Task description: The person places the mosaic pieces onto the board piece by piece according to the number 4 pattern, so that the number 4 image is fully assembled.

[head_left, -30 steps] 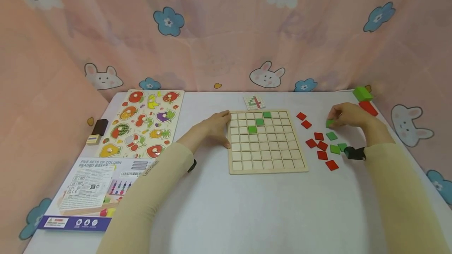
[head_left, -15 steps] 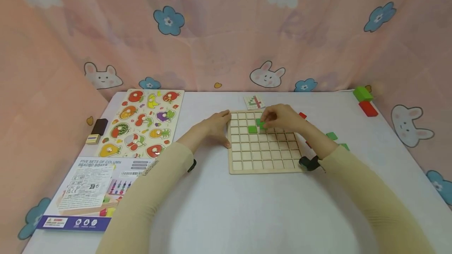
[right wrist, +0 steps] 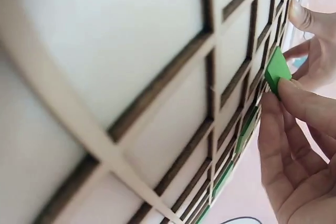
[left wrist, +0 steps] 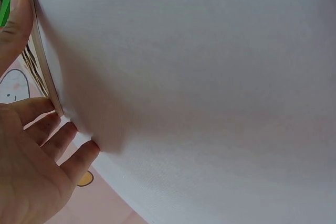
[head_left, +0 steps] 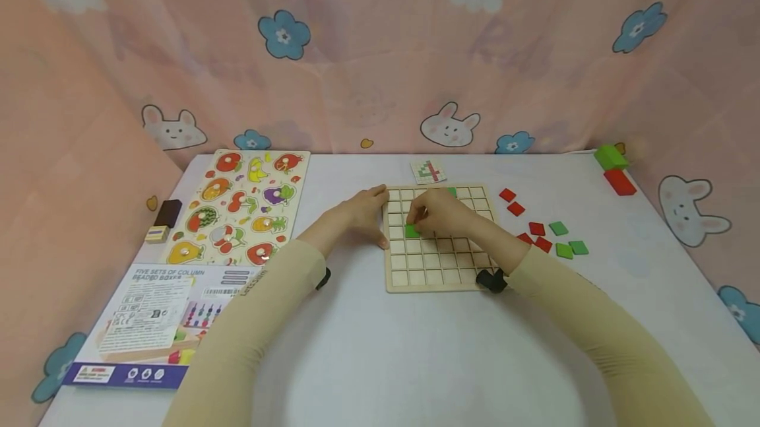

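A wooden grid board [head_left: 415, 262] lies on the white table. My left hand [head_left: 363, 214] rests against its left edge, thumb and fingers spread apart. In the left wrist view the thumb touches the board's rim [left wrist: 46, 69] and the index fingertip is at a corner. My right hand [head_left: 442, 212] pinches a green square tile [right wrist: 276, 69] between thumb and index finger, tilted over a cell in the left part of the grid. Another green tile [head_left: 452, 192] shows in the back row. More green tiles [right wrist: 245, 129] sit in cells in the right wrist view.
Several loose red tiles [head_left: 536, 229] and a few green ones [head_left: 559, 228] lie right of the board. Behind it is a pattern card [head_left: 428, 172]. A fruit puzzle [head_left: 240, 202] and a toy box [head_left: 142, 374] lie left; green [head_left: 610, 157] and red blocks [head_left: 620, 183] sit back right.
The right hand has carried a green tile from the loose tiles at the right, across the board, to its left part. The left hand has stayed at the board's edge.
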{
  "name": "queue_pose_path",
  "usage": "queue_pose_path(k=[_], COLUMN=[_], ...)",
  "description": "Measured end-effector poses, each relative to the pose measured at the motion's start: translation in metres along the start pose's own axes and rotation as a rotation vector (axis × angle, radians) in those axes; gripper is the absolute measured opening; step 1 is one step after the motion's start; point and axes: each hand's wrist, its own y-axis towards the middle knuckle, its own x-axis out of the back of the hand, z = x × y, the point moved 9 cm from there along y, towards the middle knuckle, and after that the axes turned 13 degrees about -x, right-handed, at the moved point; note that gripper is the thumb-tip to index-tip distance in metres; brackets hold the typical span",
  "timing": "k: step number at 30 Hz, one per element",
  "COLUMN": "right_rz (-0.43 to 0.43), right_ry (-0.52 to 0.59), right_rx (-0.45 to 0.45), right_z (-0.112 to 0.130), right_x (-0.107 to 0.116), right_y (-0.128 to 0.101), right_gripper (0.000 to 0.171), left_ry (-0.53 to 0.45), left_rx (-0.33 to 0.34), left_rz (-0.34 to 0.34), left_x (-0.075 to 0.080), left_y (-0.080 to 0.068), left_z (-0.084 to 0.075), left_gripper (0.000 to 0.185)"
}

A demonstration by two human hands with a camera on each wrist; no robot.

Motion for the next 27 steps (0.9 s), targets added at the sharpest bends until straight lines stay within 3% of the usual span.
queue_pose_path(k=[6,12,18,24,27], right_rz=[0.012,0.003,0.014,0.038,0.077], right_ry=[-0.109,-0.046,-0.058,-0.077,-0.071], right_rx=[-0.012,-0.069,-0.174,-0.381,-0.439], right_z=[-0.003,-0.030,-0.096,-0.174,-0.205], right_x=[-0.003,0.020,0.063,0.093,0.102], right_y=[-0.003,-0.018,-0.043,-0.075,-0.092], right_gripper=[0.018,0.019,0.025,0.030,0.034], left_ry=[0.000,0.004,0.015,0.017,0.012], left_rx=[-0.003,-0.003,0.007,0.009,0.004], left_rz=[0.003,0.006,0.008,0.011,0.010], left_x=[0.000,0.000,0.001,0.001,0.001], left_y=[-0.001,-0.001,-0.001,-0.001,0.000], left_z=[0.000,-0.002,-0.002,-0.002,-0.003], left_gripper=[0.113,0.114,0.113,0.113,0.113])
